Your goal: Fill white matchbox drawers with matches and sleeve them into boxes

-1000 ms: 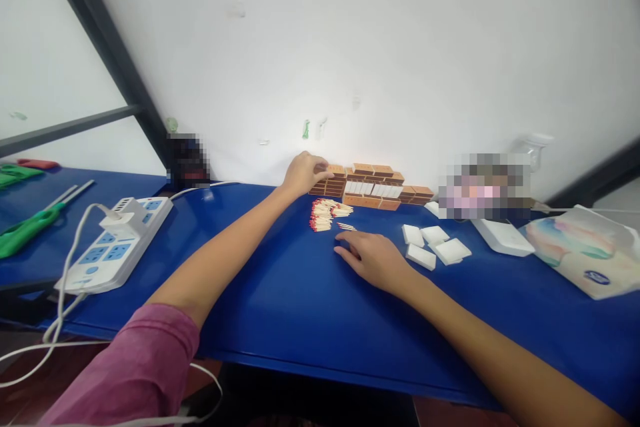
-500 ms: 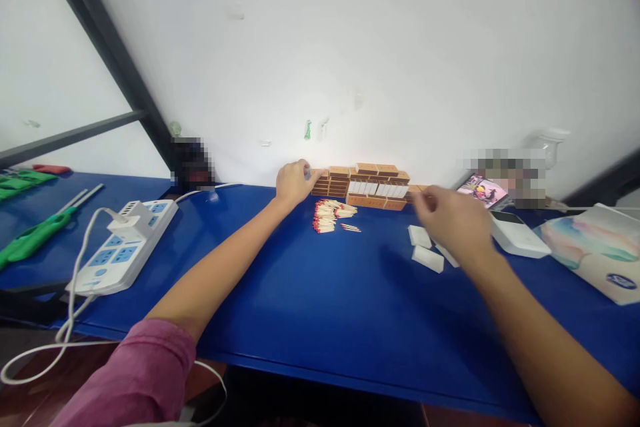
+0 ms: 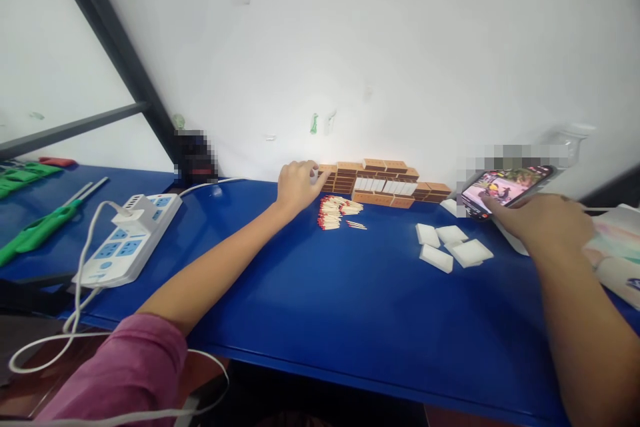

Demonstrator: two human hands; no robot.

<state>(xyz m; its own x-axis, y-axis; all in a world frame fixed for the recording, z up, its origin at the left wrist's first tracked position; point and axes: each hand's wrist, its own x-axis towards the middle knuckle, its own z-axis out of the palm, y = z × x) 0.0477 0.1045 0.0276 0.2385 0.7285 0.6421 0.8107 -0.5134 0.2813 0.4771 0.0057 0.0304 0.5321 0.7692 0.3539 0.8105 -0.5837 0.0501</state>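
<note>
The right hand has left the matches untended before the matchbox stack, its grip spread on the phone right of it; the left hand stays at the stack's left end, grip indeterminate

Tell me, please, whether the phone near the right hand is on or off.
On. The phone has a lit screen showing a colourful picture, and the right hand has a fingertip at its lower left corner.
</note>
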